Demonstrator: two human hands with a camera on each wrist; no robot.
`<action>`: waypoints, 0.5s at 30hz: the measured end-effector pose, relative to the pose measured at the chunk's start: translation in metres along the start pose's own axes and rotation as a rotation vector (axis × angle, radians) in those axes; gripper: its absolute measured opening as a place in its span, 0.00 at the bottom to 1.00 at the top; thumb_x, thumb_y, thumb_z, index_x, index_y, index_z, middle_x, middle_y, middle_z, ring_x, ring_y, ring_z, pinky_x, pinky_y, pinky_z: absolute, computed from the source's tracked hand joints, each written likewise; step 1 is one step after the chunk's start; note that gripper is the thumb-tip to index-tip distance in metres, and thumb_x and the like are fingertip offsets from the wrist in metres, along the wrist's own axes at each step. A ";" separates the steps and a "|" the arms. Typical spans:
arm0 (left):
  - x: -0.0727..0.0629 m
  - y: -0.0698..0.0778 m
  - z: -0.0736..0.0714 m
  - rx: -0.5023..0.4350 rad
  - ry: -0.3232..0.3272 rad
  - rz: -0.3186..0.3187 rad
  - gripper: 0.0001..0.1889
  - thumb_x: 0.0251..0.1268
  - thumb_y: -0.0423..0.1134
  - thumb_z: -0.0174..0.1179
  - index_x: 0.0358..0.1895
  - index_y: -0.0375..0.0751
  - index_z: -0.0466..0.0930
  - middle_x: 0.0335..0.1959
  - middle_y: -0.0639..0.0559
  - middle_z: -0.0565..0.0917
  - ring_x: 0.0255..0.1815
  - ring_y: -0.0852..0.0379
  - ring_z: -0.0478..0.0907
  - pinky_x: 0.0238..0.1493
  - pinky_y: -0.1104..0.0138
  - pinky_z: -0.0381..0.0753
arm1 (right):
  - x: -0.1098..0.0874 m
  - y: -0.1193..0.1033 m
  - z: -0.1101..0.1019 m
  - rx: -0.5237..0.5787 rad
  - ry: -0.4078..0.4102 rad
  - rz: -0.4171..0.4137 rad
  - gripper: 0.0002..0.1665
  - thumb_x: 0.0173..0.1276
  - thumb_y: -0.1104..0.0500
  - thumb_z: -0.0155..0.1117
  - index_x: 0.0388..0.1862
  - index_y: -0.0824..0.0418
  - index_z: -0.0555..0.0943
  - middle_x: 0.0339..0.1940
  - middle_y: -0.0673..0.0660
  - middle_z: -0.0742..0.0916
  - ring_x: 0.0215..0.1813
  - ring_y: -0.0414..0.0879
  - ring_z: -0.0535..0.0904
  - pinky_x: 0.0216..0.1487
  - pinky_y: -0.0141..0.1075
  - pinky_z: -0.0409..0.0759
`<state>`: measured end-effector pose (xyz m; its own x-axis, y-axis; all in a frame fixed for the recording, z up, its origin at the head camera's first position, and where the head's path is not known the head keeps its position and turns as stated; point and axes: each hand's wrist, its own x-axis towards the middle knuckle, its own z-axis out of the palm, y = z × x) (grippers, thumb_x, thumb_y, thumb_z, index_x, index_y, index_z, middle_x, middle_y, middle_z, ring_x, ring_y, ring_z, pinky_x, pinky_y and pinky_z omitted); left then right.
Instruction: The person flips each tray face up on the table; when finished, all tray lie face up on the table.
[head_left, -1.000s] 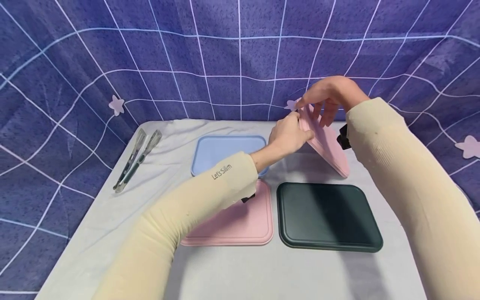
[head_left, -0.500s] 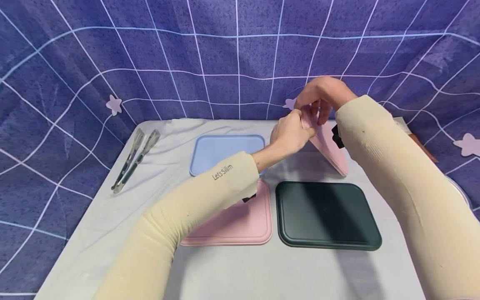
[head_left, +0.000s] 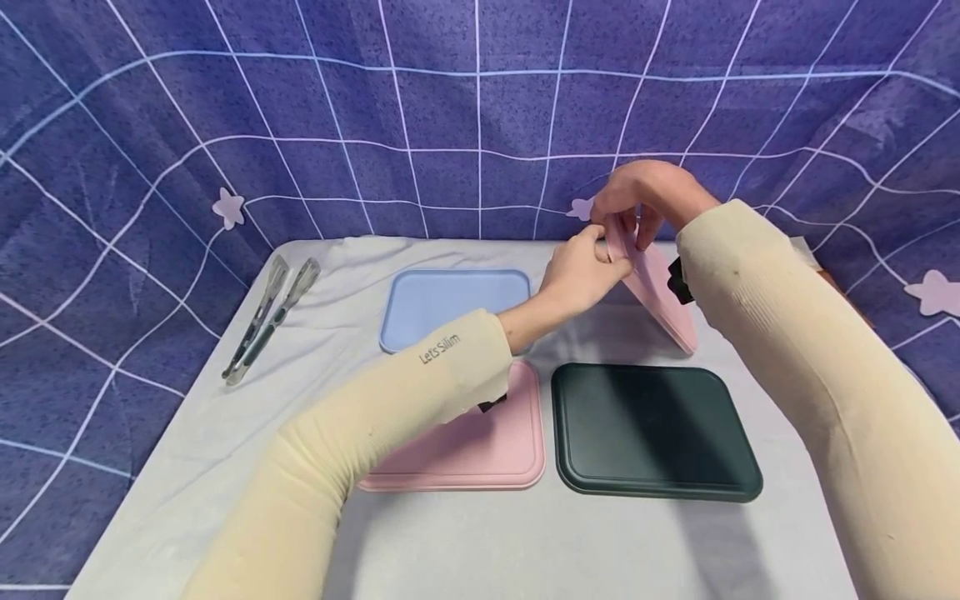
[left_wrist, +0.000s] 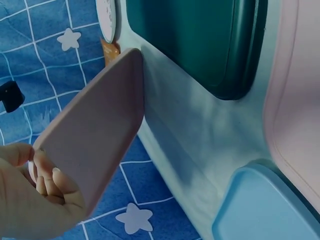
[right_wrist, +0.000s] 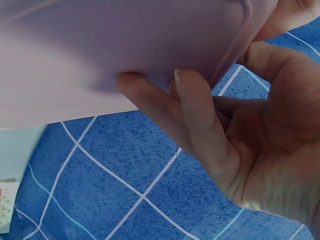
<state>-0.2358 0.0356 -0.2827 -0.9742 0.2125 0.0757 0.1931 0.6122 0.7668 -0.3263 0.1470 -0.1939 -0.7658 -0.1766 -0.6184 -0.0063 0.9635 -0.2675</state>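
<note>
A pink tray (head_left: 663,296) stands tilted on its edge at the table's back right, its upper end raised. My left hand (head_left: 577,271) grips its raised left end, thumb on the near side. Over the top corner my right hand (head_left: 648,196) bends down and pinches the tray's edge. In the right wrist view several fingers (right_wrist: 195,105) of that hand lie against the tray's face. Flat on the table are a blue tray (head_left: 450,296), a second pink tray (head_left: 480,450) partly under my left sleeve, and a dark green tray (head_left: 652,433) just in front of the tilted one.
Metal tongs with dark handles (head_left: 273,321) lie at the table's left edge. A patterned curtain (head_left: 480,108) hangs behind the white-covered table (head_left: 585,542). A brown object (left_wrist: 110,50) stands beyond the tilted tray, partly hidden.
The tilted pink tray stays nearly in place in both hands. My right hand has come slightly lower and closer to the left one, its fingers shifting against the tray.
</note>
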 end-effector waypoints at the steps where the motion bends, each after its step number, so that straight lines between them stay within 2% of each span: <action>1: 0.000 -0.001 0.000 -0.009 -0.008 0.009 0.33 0.64 0.46 0.62 0.73 0.45 0.67 0.37 0.61 0.89 0.35 0.64 0.79 0.41 0.69 0.76 | -0.001 0.000 0.000 -0.003 0.005 0.000 0.22 0.69 0.52 0.47 0.36 0.67 0.83 0.46 0.66 0.73 0.32 0.52 0.87 0.41 0.40 0.86; 7: -0.002 -0.004 -0.004 -0.079 -0.064 0.053 0.29 0.72 0.49 0.56 0.71 0.42 0.68 0.38 0.57 0.88 0.35 0.62 0.79 0.38 0.70 0.74 | 0.000 0.000 0.001 -0.012 0.036 -0.010 0.21 0.65 0.55 0.48 0.37 0.70 0.81 0.46 0.67 0.74 0.31 0.54 0.87 0.39 0.40 0.87; 11: -0.003 -0.006 -0.004 -0.098 -0.118 0.055 0.33 0.74 0.50 0.54 0.78 0.43 0.60 0.38 0.54 0.88 0.33 0.63 0.81 0.35 0.72 0.73 | -0.001 0.004 0.002 0.015 0.043 -0.028 0.17 0.61 0.58 0.48 0.39 0.70 0.77 0.43 0.66 0.72 0.29 0.54 0.86 0.35 0.40 0.86; 15: -0.005 -0.008 -0.004 -0.145 -0.185 0.055 0.37 0.74 0.50 0.54 0.81 0.49 0.52 0.37 0.51 0.88 0.30 0.62 0.82 0.32 0.72 0.75 | -0.003 0.010 0.002 0.056 0.055 -0.061 0.15 0.62 0.59 0.49 0.41 0.69 0.73 0.42 0.66 0.72 0.27 0.54 0.85 0.34 0.41 0.87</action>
<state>-0.2329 0.0266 -0.2862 -0.9222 0.3864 0.0117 0.2133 0.4834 0.8490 -0.3230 0.1571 -0.1960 -0.7993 -0.2219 -0.5585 -0.0192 0.9383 -0.3453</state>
